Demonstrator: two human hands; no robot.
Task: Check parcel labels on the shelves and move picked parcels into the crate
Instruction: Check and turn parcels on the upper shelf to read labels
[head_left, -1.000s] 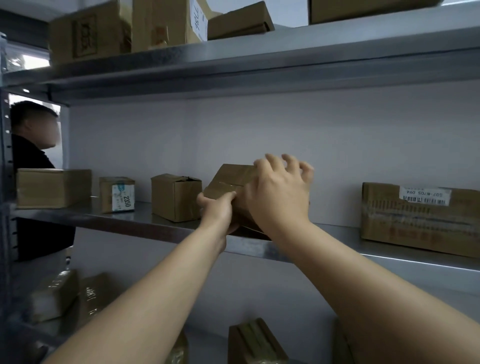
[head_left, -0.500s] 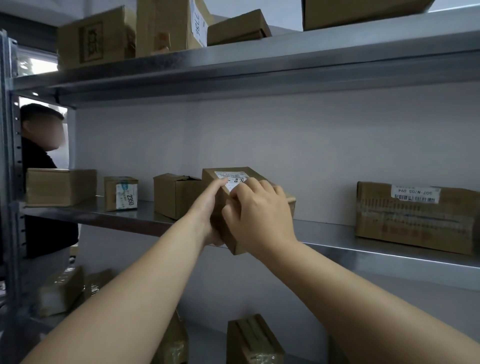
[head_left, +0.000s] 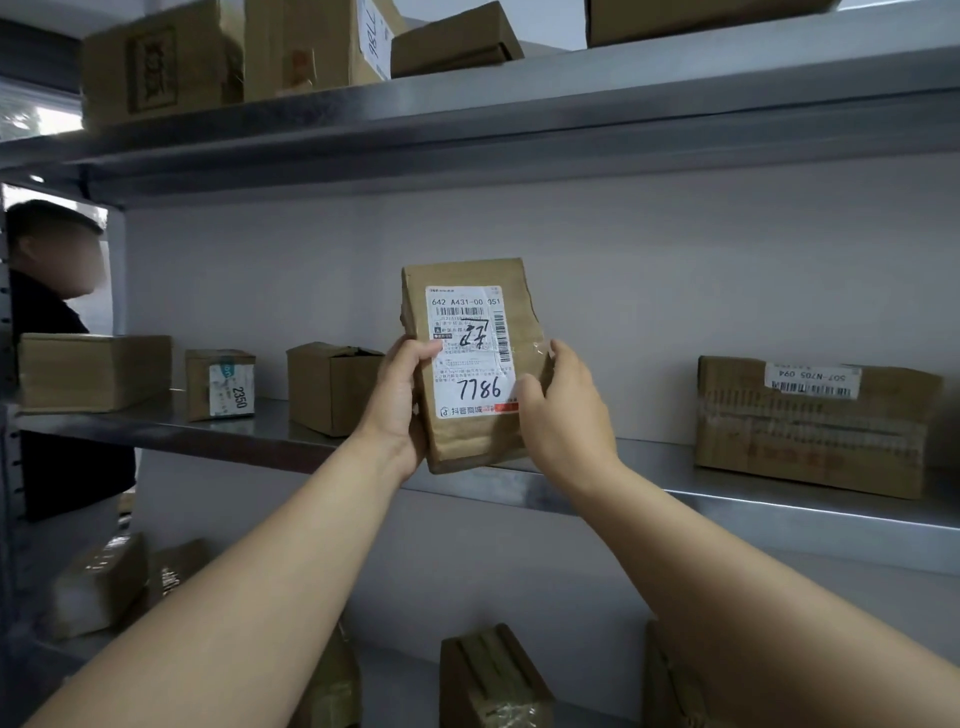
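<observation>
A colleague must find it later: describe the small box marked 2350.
On the middle shelf, look left of the parcel held up in both hands. The small box is second from the left end, the only one there with a white label reading 2350.

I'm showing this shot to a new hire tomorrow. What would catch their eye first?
The brown parcel held upright at centre, left hand and right hand gripping its sides. Its white label faces the camera with "7786" handwritten large. Next, the long carton on the metal shelf at right, its label upside down.
</observation>
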